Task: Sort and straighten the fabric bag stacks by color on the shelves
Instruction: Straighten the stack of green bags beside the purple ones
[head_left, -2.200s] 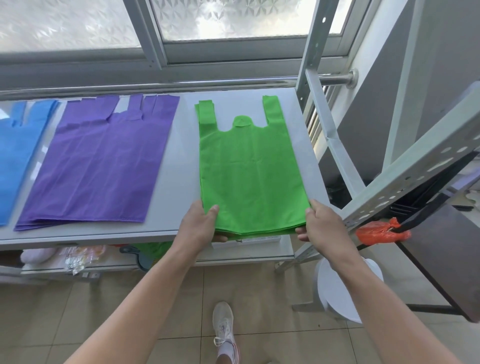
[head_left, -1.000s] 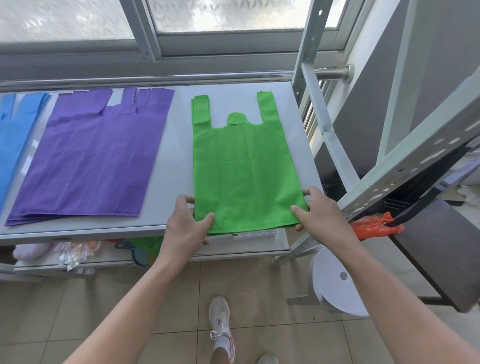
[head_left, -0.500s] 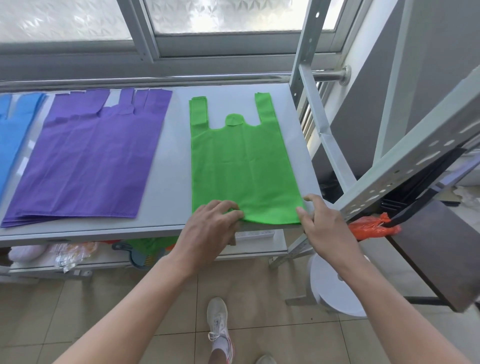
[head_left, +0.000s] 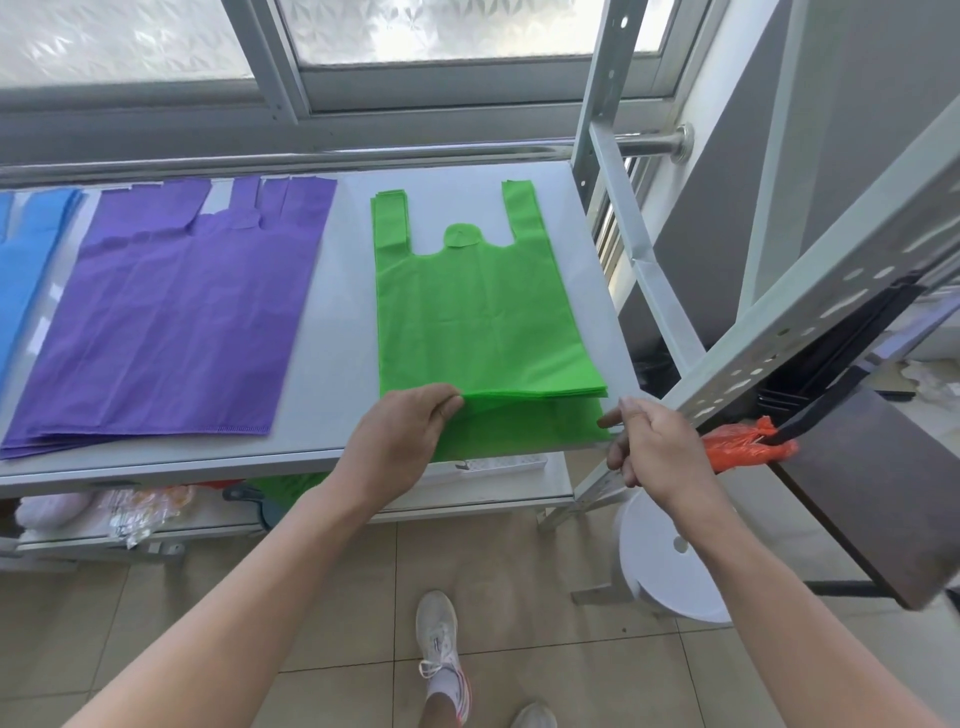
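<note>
A stack of green fabric bags (head_left: 467, 317) lies flat on the right part of the grey shelf (head_left: 332, 332), handles pointing to the window. My left hand (head_left: 400, 441) pinches the upper green layers at their front edge and holds them slightly raised and pulled back, so the lower green layers (head_left: 524, 426) show near the shelf's front edge. My right hand (head_left: 654, 447) is at the front right corner of those lower layers, thumb on the fabric and fingers curled under the shelf edge. A purple bag stack (head_left: 171, 322) lies to the left, a blue bag stack (head_left: 26, 265) at the far left.
A slanted perforated metal shelf post (head_left: 810, 322) and an orange plastic bag (head_left: 743, 447) sit just right of my right hand. A white stool (head_left: 665, 566) stands on the tiled floor below. The lower shelf holds wrapped items (head_left: 130, 509). My shoe (head_left: 441, 649) is beneath.
The green stack was slid back from the shelf's front edge. Since then my left hand has pinched the upper layers and lifted them, exposing lower bags at the front edge. My right hand stays at the corner.
</note>
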